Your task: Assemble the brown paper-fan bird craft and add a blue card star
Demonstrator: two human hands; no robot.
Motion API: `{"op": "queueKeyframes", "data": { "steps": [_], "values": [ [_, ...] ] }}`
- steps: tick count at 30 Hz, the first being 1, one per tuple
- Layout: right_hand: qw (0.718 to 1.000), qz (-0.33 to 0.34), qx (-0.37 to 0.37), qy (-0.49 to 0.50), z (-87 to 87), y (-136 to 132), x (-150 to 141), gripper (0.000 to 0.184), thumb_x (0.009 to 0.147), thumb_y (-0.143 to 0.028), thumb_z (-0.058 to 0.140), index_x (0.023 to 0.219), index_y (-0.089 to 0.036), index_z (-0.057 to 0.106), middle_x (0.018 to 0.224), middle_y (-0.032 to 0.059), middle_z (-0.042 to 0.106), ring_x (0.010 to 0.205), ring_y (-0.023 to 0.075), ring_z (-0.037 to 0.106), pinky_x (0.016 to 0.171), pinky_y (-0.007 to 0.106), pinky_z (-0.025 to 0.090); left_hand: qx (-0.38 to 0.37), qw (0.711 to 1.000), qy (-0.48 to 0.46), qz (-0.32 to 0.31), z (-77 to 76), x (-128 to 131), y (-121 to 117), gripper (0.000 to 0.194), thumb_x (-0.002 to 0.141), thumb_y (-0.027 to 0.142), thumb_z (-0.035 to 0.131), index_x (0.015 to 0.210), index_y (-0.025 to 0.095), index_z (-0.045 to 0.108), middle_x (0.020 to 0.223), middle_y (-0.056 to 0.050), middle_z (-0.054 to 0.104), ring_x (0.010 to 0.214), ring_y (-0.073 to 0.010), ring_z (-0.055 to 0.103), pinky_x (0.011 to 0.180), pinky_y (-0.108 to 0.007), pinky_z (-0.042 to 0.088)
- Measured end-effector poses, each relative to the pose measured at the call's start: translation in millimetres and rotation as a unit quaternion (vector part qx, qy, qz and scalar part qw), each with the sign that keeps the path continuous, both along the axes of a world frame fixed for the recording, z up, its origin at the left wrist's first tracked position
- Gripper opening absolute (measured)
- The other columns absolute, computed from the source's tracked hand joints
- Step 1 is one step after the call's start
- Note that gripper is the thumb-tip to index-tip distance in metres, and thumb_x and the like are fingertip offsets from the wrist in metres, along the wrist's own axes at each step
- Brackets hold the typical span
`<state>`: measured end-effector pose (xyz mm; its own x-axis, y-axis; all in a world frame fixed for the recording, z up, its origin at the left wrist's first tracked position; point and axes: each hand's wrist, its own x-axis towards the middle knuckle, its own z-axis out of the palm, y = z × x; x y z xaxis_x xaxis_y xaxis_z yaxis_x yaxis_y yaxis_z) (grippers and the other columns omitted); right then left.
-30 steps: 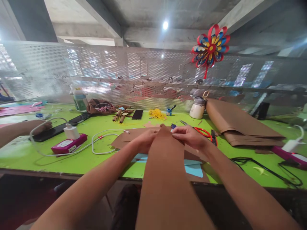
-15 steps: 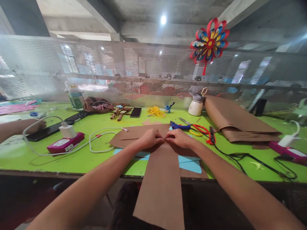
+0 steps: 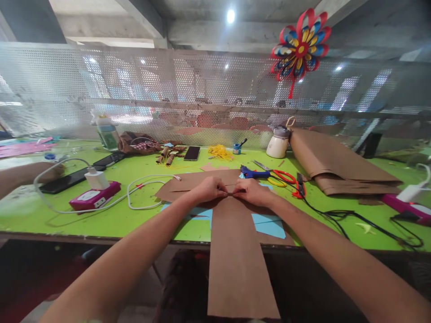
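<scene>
A long strip of brown paper (image 3: 237, 260) runs from the table down over its front edge. At its far end my left hand (image 3: 213, 188) pinches the paper's edge, and my right hand (image 3: 251, 192) pinches it close beside, the fingertips almost meeting. The edge between them looks narrowly folded or rolled. Under my hands lie a wider brown paper sheet (image 3: 175, 186) and light blue paper pieces (image 3: 269, 225). Just beyond my right hand rests a blue glue gun (image 3: 253, 173), with orange and yellow-handled scissors (image 3: 283, 176) touching its area.
Folded brown paper (image 3: 336, 157) and a white jar (image 3: 278, 143) stand at the back right. A power strip (image 3: 96, 196) with a white cable lies left, near another person's arm (image 3: 23, 179). Red pliers (image 3: 299, 186), black cords (image 3: 340, 215), a phone (image 3: 191, 153) and yellow string (image 3: 219, 152) are also there.
The hanging end of the brown strip has swung to the right. My hands keep pinching its far edge, where a narrow band now shows between the fingertips. The view has shifted slightly.
</scene>
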<state>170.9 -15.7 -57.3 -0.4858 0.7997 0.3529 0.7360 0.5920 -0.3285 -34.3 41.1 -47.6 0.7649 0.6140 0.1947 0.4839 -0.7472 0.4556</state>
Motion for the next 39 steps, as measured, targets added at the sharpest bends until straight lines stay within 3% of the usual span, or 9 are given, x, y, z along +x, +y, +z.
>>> {"op": "queueKeyframes", "data": {
  "steps": [10,16,27,39],
  "values": [
    [0.999,0.016,0.021,-0.045,3.7,0.6,-1.5,0.013,0.081,-0.014,0.059,0.079,-0.015,0.072,0.077,0.0047,0.062,0.07,0.0138,0.056,0.065,0.024,0.04,0.061,0.997,0.024,-0.031,3.2,-4.3,-0.9,0.018,0.074,0.018,0.058,0.084,0.015,0.072,0.076,-0.003,0.066,0.064,-0.0117,0.053,0.06,-0.02,0.037],
    [0.995,0.012,0.046,-0.091,10.8,-6.4,-16.7,0.013,0.083,-0.016,0.057,0.086,-0.015,0.069,0.082,0.0067,0.062,0.079,0.017,0.055,0.072,0.027,0.04,0.105,0.992,0.05,-0.056,9.3,-2.7,-8.1,0.015,0.076,0.021,0.056,0.078,0.016,0.07,0.078,-0.004,0.064,0.065,-0.0119,0.053,0.059,-0.02,0.036],
    [0.983,-0.024,0.072,-0.168,12.6,-17.5,-15.6,0.015,0.087,-0.016,0.05,0.08,-0.014,0.064,0.085,0.0077,0.059,0.078,0.0164,0.053,0.066,0.026,0.035,0.177,0.975,0.123,-0.052,17.6,0.6,-17.3,0.013,0.073,0.017,0.052,0.068,0.014,0.064,0.072,-0.007,0.061,0.058,-0.0136,0.051,0.053,-0.023,0.032],
    [0.964,-0.076,0.086,-0.238,9.2,-34.9,-6.0,0.014,0.088,-0.02,0.046,0.089,-0.014,0.059,0.094,0.0107,0.057,0.083,0.0201,0.051,0.054,0.028,0.026,0.241,0.953,0.172,-0.057,22.3,-1.9,-24.0,0.018,0.079,0.019,0.048,0.074,0.013,0.065,0.076,-0.011,0.062,0.063,-0.0175,0.056,0.057,-0.027,0.037]
  ]
}}
